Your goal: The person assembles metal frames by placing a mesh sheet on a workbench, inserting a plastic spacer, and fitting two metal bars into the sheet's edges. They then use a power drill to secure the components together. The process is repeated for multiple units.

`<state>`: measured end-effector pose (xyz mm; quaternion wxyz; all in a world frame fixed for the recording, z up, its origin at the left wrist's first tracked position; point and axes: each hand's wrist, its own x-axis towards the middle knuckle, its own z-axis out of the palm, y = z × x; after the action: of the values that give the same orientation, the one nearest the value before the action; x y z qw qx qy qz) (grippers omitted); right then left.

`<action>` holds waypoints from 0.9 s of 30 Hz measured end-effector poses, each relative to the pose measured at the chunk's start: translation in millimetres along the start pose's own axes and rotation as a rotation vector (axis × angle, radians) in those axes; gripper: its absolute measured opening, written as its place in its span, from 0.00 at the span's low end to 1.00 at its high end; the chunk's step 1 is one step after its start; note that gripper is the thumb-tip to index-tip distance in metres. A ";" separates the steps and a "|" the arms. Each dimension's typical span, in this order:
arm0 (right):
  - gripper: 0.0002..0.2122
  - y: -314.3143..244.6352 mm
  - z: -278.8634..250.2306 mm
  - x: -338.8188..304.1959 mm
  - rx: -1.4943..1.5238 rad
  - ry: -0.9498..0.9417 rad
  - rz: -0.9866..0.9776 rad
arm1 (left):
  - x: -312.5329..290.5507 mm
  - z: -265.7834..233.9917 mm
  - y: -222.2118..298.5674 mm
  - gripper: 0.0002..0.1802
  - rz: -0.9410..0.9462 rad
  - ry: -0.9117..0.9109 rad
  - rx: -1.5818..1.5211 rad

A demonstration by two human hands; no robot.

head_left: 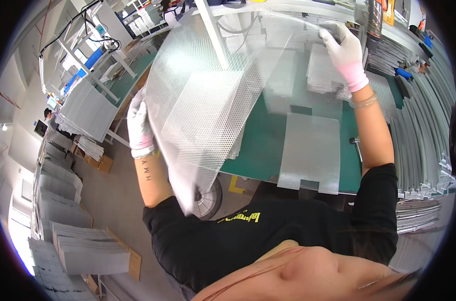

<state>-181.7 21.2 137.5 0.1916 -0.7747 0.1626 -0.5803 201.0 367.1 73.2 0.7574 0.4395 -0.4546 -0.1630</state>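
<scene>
A large, thin, see-through mesh sheet (203, 110) is raised and tilted in front of me, bowed between my hands. My left hand (139, 123), in a white glove with a pink cuff, is closed on its left edge. At the far right, my right hand (344, 47), gloved the same way, pinches the sheet's other edge; its fingertips are partly hidden. Beneath lies a smaller mesh panel (310, 148) with a notched near edge, on the green-topped table (260, 140). More mesh panels (326, 72) lie farther back, partly seen through the raised sheet.
A tool with a dark handle (356, 145) lies by my right forearm. Stacked grey panels (421, 135) fill the right side. A round fan (206, 199) stands below the table edge. Panel stacks (90, 246) line the left floor, and a white post (211, 32) rises at the back.
</scene>
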 end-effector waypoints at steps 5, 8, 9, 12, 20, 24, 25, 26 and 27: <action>0.10 10.8 -22.4 3.2 -0.300 0.023 -0.261 | -4.1 -54.1 16.4 0.24 0.011 0.070 0.073; 0.12 15.1 -34.6 6.3 -0.130 0.014 -0.043 | -11.5 -68.4 27.6 0.24 0.088 0.218 0.116; 0.12 17.2 -35.8 7.8 -0.051 0.033 -0.023 | -11.9 -75.9 27.8 0.24 0.085 0.285 0.120; 0.14 22.3 -37.7 6.0 0.087 0.034 0.051 | -13.9 -108.3 14.4 0.24 0.044 0.308 0.105; 0.20 -4.2 -70.0 -37.6 0.014 -0.028 0.260 | 32.5 -81.0 -64.3 0.24 -0.269 -0.122 1.011; 0.21 -2.5 -86.6 -60.7 0.085 0.046 0.249 | 33.0 -72.5 -91.8 0.27 -0.306 -0.184 1.254; 0.20 -5.1 -89.4 -65.1 0.125 0.077 0.250 | 32.3 -69.4 -93.2 0.28 -0.216 -0.198 1.487; 0.19 -4.8 -95.0 -69.9 0.215 0.042 0.329 | 29.5 -64.4 -93.7 0.29 -0.119 -0.215 1.716; 0.20 -4.2 -96.2 -74.5 0.229 0.027 0.355 | 27.0 -60.3 -92.1 0.29 -0.010 -0.230 1.943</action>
<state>-294.5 49.7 101.5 0.3755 -0.6993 0.2318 -0.5623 279.5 329.3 0.9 0.0160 0.8554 -0.4601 0.2374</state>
